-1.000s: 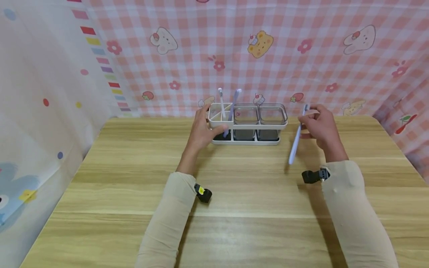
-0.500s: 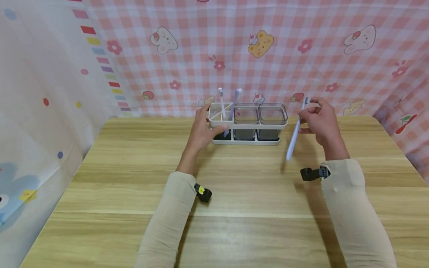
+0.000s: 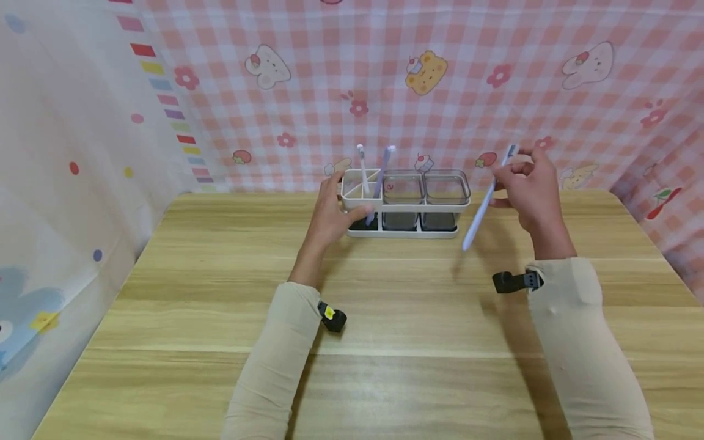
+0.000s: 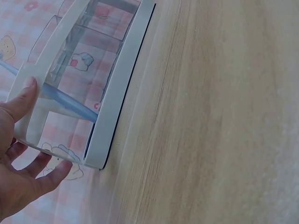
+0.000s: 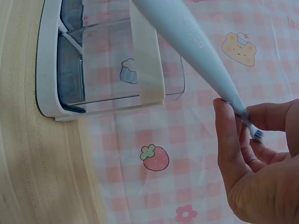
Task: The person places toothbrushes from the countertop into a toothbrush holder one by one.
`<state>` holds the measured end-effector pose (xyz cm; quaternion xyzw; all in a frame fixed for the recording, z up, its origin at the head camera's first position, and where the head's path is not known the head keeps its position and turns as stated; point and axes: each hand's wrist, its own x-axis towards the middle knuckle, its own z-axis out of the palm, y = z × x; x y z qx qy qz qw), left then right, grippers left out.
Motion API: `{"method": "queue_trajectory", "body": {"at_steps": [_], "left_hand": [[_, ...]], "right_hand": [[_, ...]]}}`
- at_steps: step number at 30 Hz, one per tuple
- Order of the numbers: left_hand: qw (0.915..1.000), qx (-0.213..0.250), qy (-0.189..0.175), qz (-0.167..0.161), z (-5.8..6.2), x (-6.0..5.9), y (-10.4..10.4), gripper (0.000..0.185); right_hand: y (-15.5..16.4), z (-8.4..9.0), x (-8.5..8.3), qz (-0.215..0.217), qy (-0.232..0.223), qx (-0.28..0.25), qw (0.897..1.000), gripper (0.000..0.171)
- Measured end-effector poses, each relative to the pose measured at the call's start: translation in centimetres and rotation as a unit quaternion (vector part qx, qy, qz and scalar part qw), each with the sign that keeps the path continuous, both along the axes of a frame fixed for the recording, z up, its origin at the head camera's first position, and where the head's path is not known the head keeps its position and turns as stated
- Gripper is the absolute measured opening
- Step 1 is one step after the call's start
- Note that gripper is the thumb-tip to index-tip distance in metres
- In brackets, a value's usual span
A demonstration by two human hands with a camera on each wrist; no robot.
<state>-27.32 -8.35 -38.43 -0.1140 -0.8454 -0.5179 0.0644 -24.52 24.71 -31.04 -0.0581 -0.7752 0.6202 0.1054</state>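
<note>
A white toothbrush holder stands at the back of the table. My left hand grips its left end, thumb across the front of the upper frame and fingers round the side. In the divided left section, a white toothbrush and a purple toothbrush lean with heads up. Two clear cups sit in the other sections. Right of the holder, my right hand pinches a light blue toothbrush near its head, between thumb and fingertips. Its bristles point up and its handle slants down-left, clear of the table.
The wooden table stretches in front of both arms. Close behind the holder hangs a pink checked cloth; a white patterned cloth hangs on the left. Black wrist cameras are strapped to both forearms.
My right hand has risen slightly with the blue toothbrush. The handle's lower end has swung up and left toward the holder. My left hand stays in place on the holder.
</note>
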Motion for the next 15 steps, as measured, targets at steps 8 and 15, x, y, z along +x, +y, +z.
{"method": "queue_trajectory", "body": {"at_steps": [8,15], "left_hand": [[1.0000,-0.003,-0.003,-0.002,-0.3,0.0,0.0,0.094],[1.0000,-0.003,-0.009,-0.002,0.1,-0.1,0.1,0.093]], "right_hand": [[-0.3,0.8,0.0,0.003,0.051,-0.079,0.996,0.051],[-0.8,1.5,-0.4,0.005,0.101,-0.123,0.987,0.047]]}}
